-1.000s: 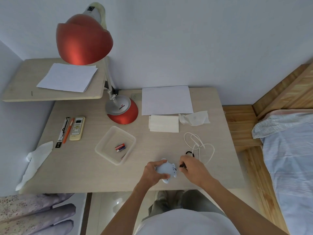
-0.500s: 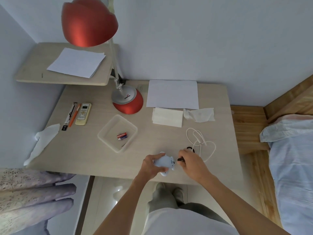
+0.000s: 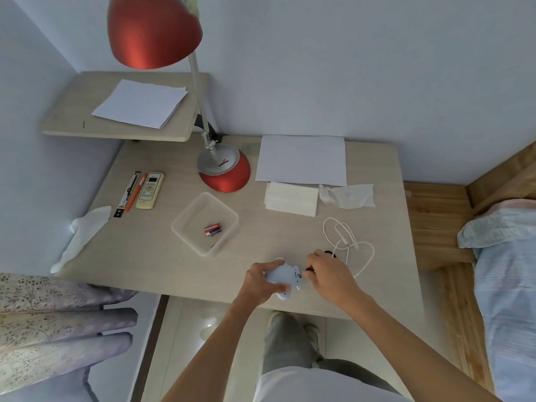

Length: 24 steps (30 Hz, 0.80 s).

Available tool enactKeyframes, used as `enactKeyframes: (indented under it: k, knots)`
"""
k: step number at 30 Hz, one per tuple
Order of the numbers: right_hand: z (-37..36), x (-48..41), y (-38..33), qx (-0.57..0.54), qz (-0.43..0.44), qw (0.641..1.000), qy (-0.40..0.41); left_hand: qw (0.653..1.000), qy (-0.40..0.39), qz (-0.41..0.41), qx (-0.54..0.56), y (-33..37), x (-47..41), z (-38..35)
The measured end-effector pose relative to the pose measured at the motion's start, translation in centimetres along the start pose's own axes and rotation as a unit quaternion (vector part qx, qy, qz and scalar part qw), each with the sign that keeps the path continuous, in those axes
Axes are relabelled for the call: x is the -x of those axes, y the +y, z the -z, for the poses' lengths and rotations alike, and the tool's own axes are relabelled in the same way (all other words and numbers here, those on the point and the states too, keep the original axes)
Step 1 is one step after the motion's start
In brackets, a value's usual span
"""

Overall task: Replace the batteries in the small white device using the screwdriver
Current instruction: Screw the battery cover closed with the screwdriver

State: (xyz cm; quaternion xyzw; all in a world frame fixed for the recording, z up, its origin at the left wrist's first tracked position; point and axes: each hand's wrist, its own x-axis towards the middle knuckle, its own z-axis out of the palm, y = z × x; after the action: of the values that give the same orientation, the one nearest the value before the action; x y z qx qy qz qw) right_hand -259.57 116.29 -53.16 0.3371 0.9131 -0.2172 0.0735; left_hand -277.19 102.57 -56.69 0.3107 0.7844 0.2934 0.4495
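The small white device rests at the near edge of the desk, gripped from the left by my left hand. My right hand is closed around a dark screwdriver whose tip meets the device's right side; most of the tool is hidden by my fingers. Two red and blue batteries lie in a clear plastic tray to the upper left of my hands.
A red desk lamp stands at the back, with white paper and tissues beside it. A white cable loops right of my hands. A remote and pens lie at the left. A bed is on the right.
The camera has shifted, so the desk sits further right in the frame. Both hands stay on the device and screwdriver in the same grip at the desk's near edge.
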Motion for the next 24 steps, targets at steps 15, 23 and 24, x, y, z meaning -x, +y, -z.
enactKeyframes:
  k: [15, 23, 24]
  knots:
    - [0.2, -0.04, -0.22, 0.027, -0.018, 0.999, 0.004, 1.0, 0.003, -0.001, -0.007, -0.21, -0.39, 0.05]
    - [0.0, 0.76, 0.18, -0.079, -0.01, 0.996, 0.045, 1.0, 0.007, -0.004, -0.028, -0.38, -0.3, -0.08]
    - [-0.02, 0.76, 0.22, -0.064, -0.016, 0.997, 0.038, 1.0, 0.008, -0.002, -0.027, -0.31, -0.25, -0.14]
